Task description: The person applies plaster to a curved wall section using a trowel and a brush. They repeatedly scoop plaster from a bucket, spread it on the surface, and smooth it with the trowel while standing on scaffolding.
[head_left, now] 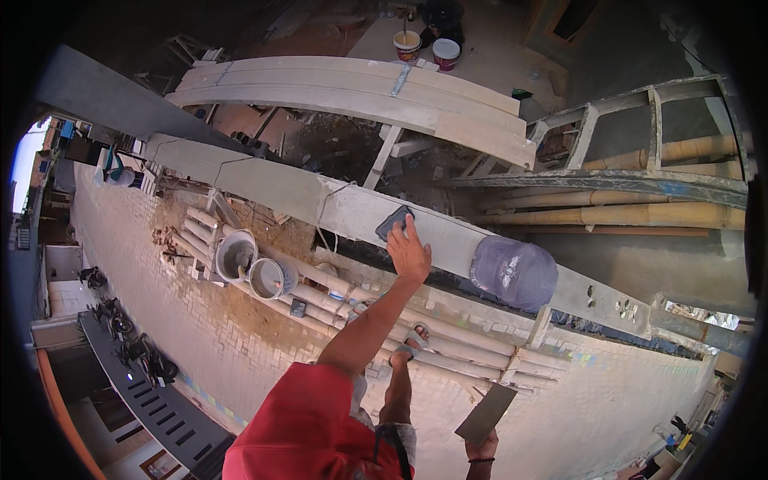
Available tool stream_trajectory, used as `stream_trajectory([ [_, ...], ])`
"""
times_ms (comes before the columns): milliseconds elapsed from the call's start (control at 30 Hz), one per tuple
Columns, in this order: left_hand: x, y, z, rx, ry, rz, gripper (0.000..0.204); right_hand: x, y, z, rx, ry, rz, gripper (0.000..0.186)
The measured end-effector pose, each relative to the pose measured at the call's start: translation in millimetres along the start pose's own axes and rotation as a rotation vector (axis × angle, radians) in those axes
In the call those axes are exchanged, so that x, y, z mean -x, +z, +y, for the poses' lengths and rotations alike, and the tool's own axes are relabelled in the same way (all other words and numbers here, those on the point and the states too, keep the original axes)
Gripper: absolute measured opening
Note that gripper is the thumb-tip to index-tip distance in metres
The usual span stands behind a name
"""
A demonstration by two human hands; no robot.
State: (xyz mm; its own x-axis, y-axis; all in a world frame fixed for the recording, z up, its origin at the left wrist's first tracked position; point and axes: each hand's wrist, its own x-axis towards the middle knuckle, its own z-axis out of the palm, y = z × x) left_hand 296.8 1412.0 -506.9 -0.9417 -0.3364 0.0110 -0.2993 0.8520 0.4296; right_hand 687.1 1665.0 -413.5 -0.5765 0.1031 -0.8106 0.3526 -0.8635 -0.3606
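Smooth, pale ledge (452, 244) bears a squarish dark pad (391, 225) touching the left hand (410, 258).

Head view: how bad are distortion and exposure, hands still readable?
Head view: strong fisheye, the pale planks bow and corners go black; head view: patch of sky at the left rim blown out, top edge dim; head view: left hand on the dark block and right hand gripping the flat board both readable.

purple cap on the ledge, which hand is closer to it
Left. The left hand touches a dark block on the same ledge, left of the cap; the right hand, holding a flat board, is farther off, low in the picture.
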Motion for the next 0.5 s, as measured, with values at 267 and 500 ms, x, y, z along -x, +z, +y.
stream_trajectory([
  [267,-42,26,-74,-0.229,0.016,-0.094,0.053,-1,-22,0,-0.031,0.058,-0.053,0.045],
  [500,-20,39,-27,-0.168,0.245,0.002,0.035,7,10,-17,-0.106,0.136,-0.033,0.049],
])
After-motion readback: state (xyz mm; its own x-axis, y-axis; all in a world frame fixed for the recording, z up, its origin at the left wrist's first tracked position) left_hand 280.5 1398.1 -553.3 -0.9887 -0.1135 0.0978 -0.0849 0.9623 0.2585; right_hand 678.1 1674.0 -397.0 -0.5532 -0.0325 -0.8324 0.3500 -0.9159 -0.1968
